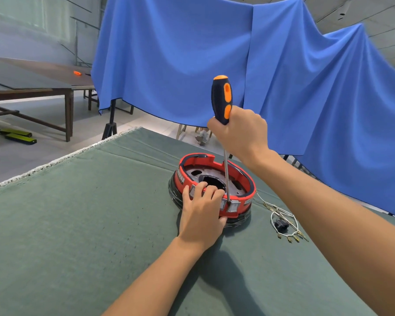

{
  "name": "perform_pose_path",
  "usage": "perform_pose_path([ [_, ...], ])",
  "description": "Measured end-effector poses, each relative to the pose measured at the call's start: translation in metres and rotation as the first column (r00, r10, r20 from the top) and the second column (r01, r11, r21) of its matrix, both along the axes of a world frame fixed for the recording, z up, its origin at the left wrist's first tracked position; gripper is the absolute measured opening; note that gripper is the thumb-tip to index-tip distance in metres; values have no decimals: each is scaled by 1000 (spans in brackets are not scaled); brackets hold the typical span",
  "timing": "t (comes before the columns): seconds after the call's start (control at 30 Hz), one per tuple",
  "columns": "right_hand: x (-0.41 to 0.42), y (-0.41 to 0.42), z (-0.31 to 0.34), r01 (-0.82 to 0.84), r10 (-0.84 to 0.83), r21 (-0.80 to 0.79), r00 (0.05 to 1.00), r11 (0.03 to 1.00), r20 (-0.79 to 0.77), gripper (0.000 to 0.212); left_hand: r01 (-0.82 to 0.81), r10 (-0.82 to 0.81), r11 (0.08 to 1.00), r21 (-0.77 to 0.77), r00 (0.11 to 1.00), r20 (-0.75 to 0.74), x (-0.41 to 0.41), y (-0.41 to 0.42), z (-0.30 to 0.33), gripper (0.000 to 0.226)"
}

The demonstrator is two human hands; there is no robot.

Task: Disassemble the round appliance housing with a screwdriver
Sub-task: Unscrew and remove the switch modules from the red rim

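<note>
**Screwdriver upright in the red housing, both hands engaged**

Nearest the camera, two bare forearms reach out over the green cloth-covered surface [82,213]. The left hand [201,215] rests on the near rim of the round appliance housing [242,176], its fingers curled over the red edge and down toward the inside, gripping the rim. The housing is a red ring with a grey metal plate inside it and a dark opening near the plate's middle; it sits on a black glossy base, right of the surface's middle.

The right hand [240,133] is wrapped tightly round the lower part of the handle of the screwdriver [222,99], which is black and orange. The tool stands nearly upright, its steel shaft running down inside the ring to a spot at the near inner edge, just beside the left fingertips. The tip itself is hidden behind the rim.

Just to the right of the housing lies a bundle of white wires [283,222] with small metal terminals and a black connector, loose on the cloth. Behind the surface hangs a blue cloth [306,76], and further left stands a long wooden table [32,78].
</note>
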State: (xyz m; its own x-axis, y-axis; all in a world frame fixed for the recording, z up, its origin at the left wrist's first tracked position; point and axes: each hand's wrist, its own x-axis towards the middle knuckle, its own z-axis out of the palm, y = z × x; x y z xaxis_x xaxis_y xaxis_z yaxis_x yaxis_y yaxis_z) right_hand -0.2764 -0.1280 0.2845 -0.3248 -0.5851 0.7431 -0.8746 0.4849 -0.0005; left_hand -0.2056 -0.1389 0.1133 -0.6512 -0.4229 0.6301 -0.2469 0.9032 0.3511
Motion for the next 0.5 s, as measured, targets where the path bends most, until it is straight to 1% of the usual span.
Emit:
perform_pose_path([
  [0.1, -3, -12, 0, 23, -23, 26, 1000, 999, 18, 41, 25, -28, 998, 56, 998, 58, -3, -3, 0, 50],
  [0.2, -6, -22, 0, 43, -45, 50, 998, 998, 46, 41, 32, -39, 998, 50, 990, 133, -6, -6, 0, 51],
  [0.3, -6, -27, 1, 60, -65, 69, 995, 996, 72, 40, 29, -37, 998, 48, 984, 173, -6, -9, 1, 52],
  [0.4, -4, -19, 1, 29, -32, 35, 996, 999, 87, 38, 32, -39, 998, 62, 991, 126, -3, -6, 0, 49],
  [0.5, -1, -2, 2, 20, -12, -82, 995, 996, 96, 35, 28, -28, 999, 28, 999, 27, 0, -3, -2, 51],
])
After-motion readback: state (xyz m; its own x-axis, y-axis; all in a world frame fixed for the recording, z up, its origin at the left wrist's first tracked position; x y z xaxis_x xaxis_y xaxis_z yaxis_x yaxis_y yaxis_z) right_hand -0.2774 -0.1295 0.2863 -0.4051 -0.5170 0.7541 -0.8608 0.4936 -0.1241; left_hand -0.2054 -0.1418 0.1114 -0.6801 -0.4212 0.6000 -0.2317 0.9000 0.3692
